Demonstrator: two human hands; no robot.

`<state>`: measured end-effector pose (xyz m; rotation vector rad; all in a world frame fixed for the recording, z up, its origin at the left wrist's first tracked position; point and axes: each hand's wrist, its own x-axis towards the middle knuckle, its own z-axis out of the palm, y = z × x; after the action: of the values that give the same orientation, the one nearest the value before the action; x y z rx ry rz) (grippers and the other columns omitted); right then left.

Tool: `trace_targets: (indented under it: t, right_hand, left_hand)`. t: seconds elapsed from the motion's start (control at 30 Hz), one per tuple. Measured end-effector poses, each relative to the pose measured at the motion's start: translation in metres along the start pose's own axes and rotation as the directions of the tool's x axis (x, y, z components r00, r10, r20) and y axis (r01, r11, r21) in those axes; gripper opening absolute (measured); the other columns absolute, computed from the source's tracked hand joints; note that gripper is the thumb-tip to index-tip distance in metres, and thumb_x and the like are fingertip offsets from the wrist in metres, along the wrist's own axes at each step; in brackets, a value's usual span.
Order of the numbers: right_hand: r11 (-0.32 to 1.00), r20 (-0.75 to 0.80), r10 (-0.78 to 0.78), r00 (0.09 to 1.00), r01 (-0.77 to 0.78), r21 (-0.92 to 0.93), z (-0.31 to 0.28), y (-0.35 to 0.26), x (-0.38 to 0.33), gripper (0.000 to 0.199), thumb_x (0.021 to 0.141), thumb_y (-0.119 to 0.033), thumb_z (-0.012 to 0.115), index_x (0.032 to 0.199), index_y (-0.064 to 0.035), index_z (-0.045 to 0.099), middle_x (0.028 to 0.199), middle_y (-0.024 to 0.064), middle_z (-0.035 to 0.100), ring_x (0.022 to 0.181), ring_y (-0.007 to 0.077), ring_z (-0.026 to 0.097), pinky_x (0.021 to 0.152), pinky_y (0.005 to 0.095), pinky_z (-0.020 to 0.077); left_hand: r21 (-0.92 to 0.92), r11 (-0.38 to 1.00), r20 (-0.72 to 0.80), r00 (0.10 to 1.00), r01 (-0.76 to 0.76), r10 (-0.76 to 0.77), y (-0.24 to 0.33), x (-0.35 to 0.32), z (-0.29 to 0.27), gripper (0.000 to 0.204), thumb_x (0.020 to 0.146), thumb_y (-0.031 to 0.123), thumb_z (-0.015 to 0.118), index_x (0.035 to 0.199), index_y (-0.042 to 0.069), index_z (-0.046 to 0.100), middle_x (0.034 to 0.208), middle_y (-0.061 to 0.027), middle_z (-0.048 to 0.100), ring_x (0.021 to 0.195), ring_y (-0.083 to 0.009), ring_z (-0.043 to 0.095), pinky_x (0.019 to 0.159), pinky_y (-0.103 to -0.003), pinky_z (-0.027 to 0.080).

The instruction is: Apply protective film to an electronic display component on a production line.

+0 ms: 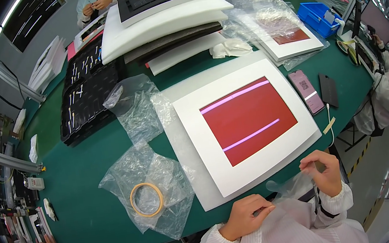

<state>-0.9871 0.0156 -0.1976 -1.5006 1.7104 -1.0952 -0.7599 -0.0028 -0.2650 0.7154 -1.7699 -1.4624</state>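
A wide bench [95,223] topped with dark green matting fills the view, in a workshop lit by strip lights, with other people in pale work coats seated at its far and right edges. At the near edge, the left hand [246,216] and right hand [325,171] pinch a thin, clear, crinkled plastic bag [292,188] between them; both hands are closed on its film, holding it just off the bench above the person's lap. The bag is soft, glossy and nearly see-through, its folds catching the light.

Just beyond the hands lies a large flat white-framed panel with a glossy red centre [248,119], resting on a white sheet. To its left, a ring of tan tape [147,199] sits on another crumpled clear bag [152,176]. Black moulded trays with small pale parts [85,94] lie further left. A stack of white and dark foam slabs [162,25] stands at the far side. A pink phone [306,91] and a dark phone [329,90] lie right of the panel, near a blue plastic bin [317,17].
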Motion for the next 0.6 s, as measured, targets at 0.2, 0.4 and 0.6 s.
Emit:
trace_targets:
  t: [0.2,0.4,0.6]
  right_hand:
    - [0.995,-0.099,0.081,0.992,-0.074,0.072,-0.003,0.005,-0.003,0.017,0.068,0.011,0.058,0.083,0.0025,0.062,0.076,0.0078,0.064,0.071,0.015,0.062,0.067,0.0232,0.0477]
    - [0.977,-0.144,0.146,0.979,-0.12,0.176,0.007,0.003,0.004,0.015,0.07,0.01,0.056,0.084,0.0034,0.06,0.077,0.0076,0.061,0.072,0.0141,0.06,0.066,0.0233,0.0461]
    - [1.0,-0.053,-0.019,0.998,0.018,-0.014,0.0,0.009,-0.008,0.008,0.072,0.005,0.058,0.08,0.0028,0.058,0.075,0.0087,0.056,0.068,0.0148,0.053,0.062,0.023,0.0409]
  left_hand:
    - [-0.003,1.0,0.022,1.0,-0.006,0.006,-0.001,0.002,0.001,0.005,0.073,0.004,0.069,0.076,0.0,0.066,0.072,-0.0082,0.063,0.059,-0.0176,0.057,0.053,-0.024,0.045]
    - [0.007,1.0,-0.013,1.0,0.002,-0.002,-0.002,-0.001,-0.002,0.006,0.073,0.005,0.069,0.075,0.0,0.065,0.071,-0.0089,0.062,0.06,-0.0191,0.057,0.053,-0.026,0.045]
    - [-0.061,0.997,-0.042,0.998,-0.037,0.035,-0.007,-0.005,0.0,0.009,0.076,0.006,0.066,0.077,0.001,0.059,0.073,-0.0086,0.057,0.061,-0.0224,0.055,0.052,-0.029,0.043]
